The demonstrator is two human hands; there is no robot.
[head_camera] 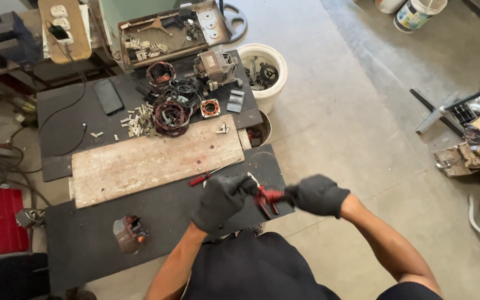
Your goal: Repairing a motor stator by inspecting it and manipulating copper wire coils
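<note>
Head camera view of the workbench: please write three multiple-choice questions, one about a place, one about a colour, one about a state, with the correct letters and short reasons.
1. Where does the wooden board lie?
A. On the dark bench top
B. On the concrete floor
C. Inside the white bucket

2. What colour are the handles of the pliers?
A. Blue
B. Red
C. Yellow

3. How do the left hand and right hand look?
A. Bare
B. One gloved, one bare
C. Both in dark gloves

Answers:
1. A, the board rests flat on the dark bench top, in front of the motor parts.
2. B, the handles between the two hands show red.
3. C, dark gloves cover both hands up to the wrists.
</note>
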